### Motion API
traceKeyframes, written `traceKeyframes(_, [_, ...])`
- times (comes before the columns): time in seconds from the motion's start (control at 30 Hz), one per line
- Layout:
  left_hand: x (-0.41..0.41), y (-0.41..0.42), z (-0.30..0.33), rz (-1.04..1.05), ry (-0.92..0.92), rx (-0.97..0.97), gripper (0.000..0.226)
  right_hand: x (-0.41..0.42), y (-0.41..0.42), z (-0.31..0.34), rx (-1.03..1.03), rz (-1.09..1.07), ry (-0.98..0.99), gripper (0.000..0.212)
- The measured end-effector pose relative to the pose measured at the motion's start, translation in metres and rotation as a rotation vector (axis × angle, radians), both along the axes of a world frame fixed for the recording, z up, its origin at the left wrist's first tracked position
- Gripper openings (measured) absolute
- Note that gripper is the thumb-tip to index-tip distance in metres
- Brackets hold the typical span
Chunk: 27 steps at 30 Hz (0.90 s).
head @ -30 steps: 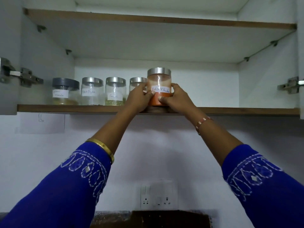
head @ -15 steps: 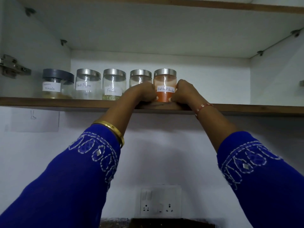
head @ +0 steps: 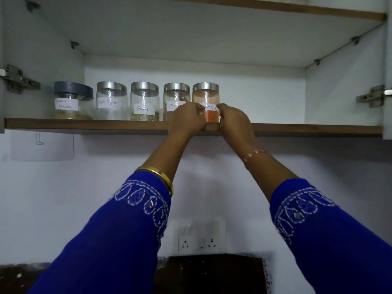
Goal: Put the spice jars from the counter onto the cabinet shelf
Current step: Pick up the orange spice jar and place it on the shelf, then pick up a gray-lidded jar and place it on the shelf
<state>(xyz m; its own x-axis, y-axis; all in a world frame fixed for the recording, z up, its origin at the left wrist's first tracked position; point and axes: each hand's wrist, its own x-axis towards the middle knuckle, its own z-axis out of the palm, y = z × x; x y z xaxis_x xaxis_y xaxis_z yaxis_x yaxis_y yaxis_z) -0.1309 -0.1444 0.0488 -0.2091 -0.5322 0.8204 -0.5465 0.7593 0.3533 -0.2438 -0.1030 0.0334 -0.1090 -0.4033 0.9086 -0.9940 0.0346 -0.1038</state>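
While both hands reach up to the cabinet shelf, the red chilli powder jar stands upright on it — last in a row, just beside the cinnamon jar. Left hand and right hand flank the jar's lower part, fingers curled against its sides. Fennel jar, black pepper jar and masala jar complete the row.

Clear glossy jars, brushed metal lids; wood-edged shelf.
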Motion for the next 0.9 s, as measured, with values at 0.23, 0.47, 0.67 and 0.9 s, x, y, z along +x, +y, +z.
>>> traceKeyframes(0.23, [0.004, 0.056, -0.067, -0.456, 0.475, 0.062, 0.039, 0.004, 0.068, -0.083, -0.11, 0.055, 0.146, 0.034])
traceKeyframes(0.47, [-0.001, 0.12, -0.182, -0.632, 0.534, 0.32, 0.035, 0.012, 0.158, -0.16, -0.181, 0.079, -0.231, 0.037])
traceKeyframes(0.67, [-0.008, 0.167, -0.26, -0.72, 0.506, 0.543, 0.037, 0.01, 0.233, -0.248, -0.172, -0.038, -0.464, 0.033])
traceKeyframes(0.9, [-0.028, 0.224, -0.343, -0.818, 0.426, 0.841, 0.037, 0.005, 0.306, -0.371, -0.02, -0.192, -0.822, 0.033])
